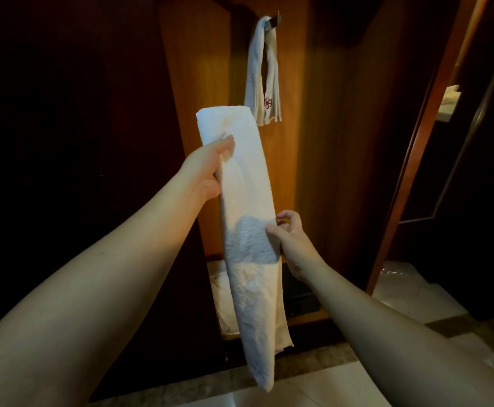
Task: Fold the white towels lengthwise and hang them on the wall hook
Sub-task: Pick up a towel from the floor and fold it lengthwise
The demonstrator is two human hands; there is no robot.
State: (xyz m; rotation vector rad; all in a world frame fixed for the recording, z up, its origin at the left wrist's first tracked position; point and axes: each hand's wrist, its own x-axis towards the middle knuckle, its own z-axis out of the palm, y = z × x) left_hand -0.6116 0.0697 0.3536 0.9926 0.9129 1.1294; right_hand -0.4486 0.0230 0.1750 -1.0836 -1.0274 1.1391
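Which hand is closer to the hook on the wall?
Left. The left hand grips the held towel high up, below the hook; the right hand pinches it farther down.

A single wide-angle view came from a camera worn on the person's head, looking forward and slightly down along both bare forearms. It sat close to the long folded white terry towel (pixel 248 230) held upright in the middle of the frame. Beyond, it faced a warm brown wooden wall panel (pixel 313 142), fairly near, with the small dark metal wall hook (pixel 274 21) near the top edge. Pale stone floor tiles (pixel 342 386) filled the bottom edge. Straight lines bowed towards the frame's sides.
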